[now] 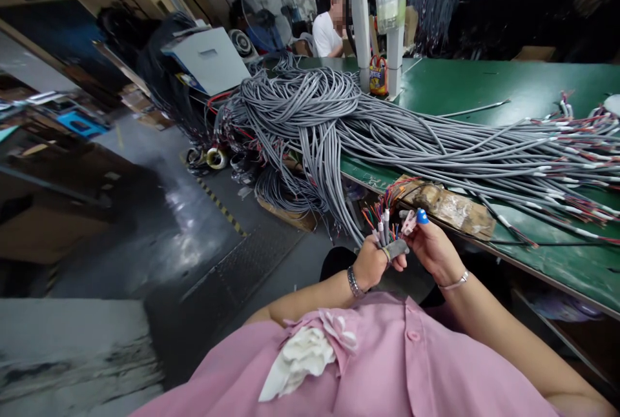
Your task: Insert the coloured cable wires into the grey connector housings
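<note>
My left hand (372, 263) is wrapped round a bundle of grey cables (382, 231) whose ends fan out into thin coloured wires. Its thumb has a grey covering. Just to the right, my right hand (433, 250) pinches a small pink piece (409, 223) beside the wire ends; a blue cap sits on one fingertip. Behind both hands, a worn wooden block (448, 210) wrapped in clear tape lies at the bench edge. A thick pile of grey cables (310, 104) runs along the green bench (450, 84), with stripped coloured ends at the right.
A white metal post (359, 17) rises from the bench, with a yellow-and-black packet (378, 76) at its foot. Across the bench a person in a white shirt (325, 35) sits near a fan (266, 15). A grey-white box (213, 59) stands at the left end.
</note>
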### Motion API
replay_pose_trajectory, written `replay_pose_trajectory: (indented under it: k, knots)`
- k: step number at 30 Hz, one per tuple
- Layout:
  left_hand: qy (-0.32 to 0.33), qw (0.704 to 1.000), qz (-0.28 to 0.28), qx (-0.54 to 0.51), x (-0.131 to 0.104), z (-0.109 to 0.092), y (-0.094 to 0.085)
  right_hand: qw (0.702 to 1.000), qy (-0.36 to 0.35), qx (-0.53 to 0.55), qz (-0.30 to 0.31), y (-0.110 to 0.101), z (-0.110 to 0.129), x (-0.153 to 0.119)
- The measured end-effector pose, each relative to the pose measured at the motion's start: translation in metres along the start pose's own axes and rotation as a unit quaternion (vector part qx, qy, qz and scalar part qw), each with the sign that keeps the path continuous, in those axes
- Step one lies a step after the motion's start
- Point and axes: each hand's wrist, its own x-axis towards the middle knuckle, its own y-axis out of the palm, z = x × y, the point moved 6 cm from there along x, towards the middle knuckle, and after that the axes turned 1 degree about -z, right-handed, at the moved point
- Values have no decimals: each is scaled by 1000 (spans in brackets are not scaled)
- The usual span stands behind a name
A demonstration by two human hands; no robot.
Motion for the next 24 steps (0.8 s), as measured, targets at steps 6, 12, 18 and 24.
replay_pose_trajectory:
  k: [6,12,18,24]
  knots:
    - [13,1000,7,17,0,4,-1,999,-14,19,-25,1,-2,1]
    - [18,1000,-1,5,-8,-2,-4,998,47,45,11,0,-7,-4]
    - [28,999,-21,2,-18,-5,-8,996,72,18,56,1,-3,-9]
    - [55,996,-67,4,-11,-6,-7,998,-20,-56,0,1,7,-10]
